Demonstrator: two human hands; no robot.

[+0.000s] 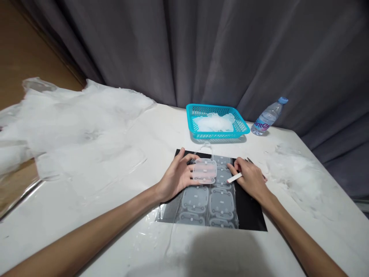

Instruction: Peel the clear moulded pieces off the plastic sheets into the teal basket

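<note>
Head view: between the person's forearms, a translucent rounded plastic piece [204, 175] is held up by the left hand [177, 175]; it is backed by the outstretched fingers, which are seen through it, while the thumb is kept clear. A slim white stick-like tool [235, 177], red at its tip, is grasped by the right hand [250, 177] and is pointed leftward. Beneath both hands, a clear sheet of moulded rounded panels [221, 202] is laid over a black mat [250, 215] on the white table [129, 246]. Beyond these, clear plastic pieces [215, 123] are contained in a turquoise basket [217, 135], with a blue-capped water bottle [266, 119] placed just to its right. The table's left side is covered by a large heap of clear film [75, 119]; film scraps [294, 171] are strewn at right. The background is filled by a grey curtain [201, 50].
</note>
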